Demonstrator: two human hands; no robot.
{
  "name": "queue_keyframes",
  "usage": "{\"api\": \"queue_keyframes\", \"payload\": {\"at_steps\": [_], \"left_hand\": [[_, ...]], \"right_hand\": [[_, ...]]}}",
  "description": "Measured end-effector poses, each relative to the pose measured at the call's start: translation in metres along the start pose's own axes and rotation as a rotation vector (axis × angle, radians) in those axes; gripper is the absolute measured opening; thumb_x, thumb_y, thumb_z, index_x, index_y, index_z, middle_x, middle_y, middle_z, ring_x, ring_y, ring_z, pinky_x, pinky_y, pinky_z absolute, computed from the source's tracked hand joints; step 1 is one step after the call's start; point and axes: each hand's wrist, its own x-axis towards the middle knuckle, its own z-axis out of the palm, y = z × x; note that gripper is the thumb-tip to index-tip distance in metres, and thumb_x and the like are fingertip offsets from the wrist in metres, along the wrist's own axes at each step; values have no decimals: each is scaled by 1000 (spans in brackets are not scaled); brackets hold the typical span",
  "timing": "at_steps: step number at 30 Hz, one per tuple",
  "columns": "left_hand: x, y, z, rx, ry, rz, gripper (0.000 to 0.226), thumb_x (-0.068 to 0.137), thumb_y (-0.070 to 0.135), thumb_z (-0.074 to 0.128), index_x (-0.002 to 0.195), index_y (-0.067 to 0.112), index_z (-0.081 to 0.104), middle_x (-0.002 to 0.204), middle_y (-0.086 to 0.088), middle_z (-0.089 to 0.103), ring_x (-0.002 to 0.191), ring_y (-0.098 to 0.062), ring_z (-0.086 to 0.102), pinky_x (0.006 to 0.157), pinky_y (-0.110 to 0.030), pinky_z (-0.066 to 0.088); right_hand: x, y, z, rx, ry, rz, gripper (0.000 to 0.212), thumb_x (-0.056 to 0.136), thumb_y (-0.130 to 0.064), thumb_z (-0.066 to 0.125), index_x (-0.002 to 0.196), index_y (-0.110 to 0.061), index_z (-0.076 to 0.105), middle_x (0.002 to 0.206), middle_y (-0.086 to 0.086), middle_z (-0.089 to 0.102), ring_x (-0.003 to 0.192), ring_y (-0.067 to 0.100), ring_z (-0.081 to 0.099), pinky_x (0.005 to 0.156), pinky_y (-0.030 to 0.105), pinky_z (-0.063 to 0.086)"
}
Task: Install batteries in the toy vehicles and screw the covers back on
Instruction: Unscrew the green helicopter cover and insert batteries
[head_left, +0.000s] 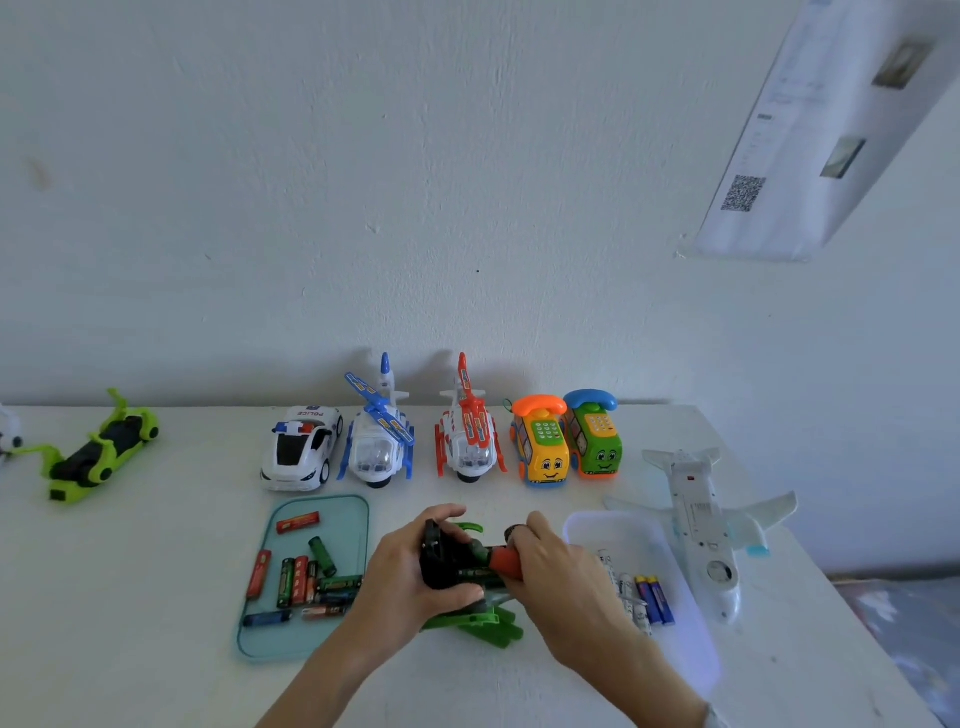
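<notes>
Right hand (558, 571): orange-handled screwdriver (506, 560) is gripped by curled fingers, aimed at the underside.
Left hand (410, 574): green-and-black toy vehicle (457, 571) is clasped belly-up above the table (156, 597), steadied for screwing.
Teal tray (306, 636): loose batteries (298, 574) kept within reach.

The left hand (410, 571) grips an upturned green-and-black toy vehicle (457, 571) on the white counter (156, 597). The right hand (561, 577) holds an orange-handled screwdriver (506, 560) against its underside, between the teal battery tray (306, 639) and a clear tray (613, 525).
</notes>
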Motion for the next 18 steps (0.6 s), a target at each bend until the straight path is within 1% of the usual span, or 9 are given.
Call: {"api": "queue_keyframes", "payload": {"at_steps": [3,5,8,10,12,14,15,16,18], "left_hand": [[-1,-2,0,22,9,7,68,60,21,89,116,36,54,100,23,66,97,3,63,88,-12,47],[-1,-4,0,23,12,16,67,61,19,89,116,36,55,100,23,66,97,3,63,89,-11,47],[0,-7,0,40,-9,47,67,62,24,90,118,36,56,101,23,66,99,4,62,91,-9,44],[-1,-8,1,113,0,90,62,63,37,87,117,40,55,105,29,62,102,9,56,96,-8,34],[-2,-10,2,273,58,161,57,64,59,75,115,44,53,112,35,55,103,13,46,96,-10,20],[-1,-11,2,318,93,203,55,63,67,66,112,47,52,119,37,50,108,15,39,99,-13,16],[-1,-11,3,296,103,207,54,62,66,67,110,48,51,121,36,48,111,16,37,101,-15,17],[0,-11,3,255,102,191,54,61,63,71,108,50,50,121,35,49,114,17,35,104,-18,18],[-1,-11,2,123,59,100,58,59,49,83,105,51,48,116,32,54,116,15,35,110,-30,23]], "right_hand": [[-4,15,-9,150,80,107,21,97,-40,45,100,-20,47,93,-7,38,69,12,44,54,19,31],[-4,37,-11,225,139,228,21,96,-40,48,89,-20,45,88,-7,41,65,9,43,51,19,30],[-2,77,2,269,115,445,30,95,-34,51,72,-18,41,75,-4,46,54,10,41,48,21,33],[-3,96,16,281,65,569,31,94,-29,52,68,-17,41,70,-1,49,52,13,44,49,26,38],[-6,106,26,288,24,649,26,93,-25,53,70,-14,44,71,1,52,54,15,47,53,28,42],[-8,111,32,291,1,666,23,91,-24,54,72,-14,45,72,1,51,56,15,47,57,30,45],[-8,111,30,298,11,655,22,91,-24,55,74,-14,45,72,1,51,58,16,48,59,32,47],[-9,109,24,313,41,633,22,90,-24,57,74,-15,44,72,0,51,58,15,48,59,32,47],[-11,97,2,377,181,529,28,90,-24,60,70,-15,42,64,-1,47,54,13,43,53,25,39]]}}
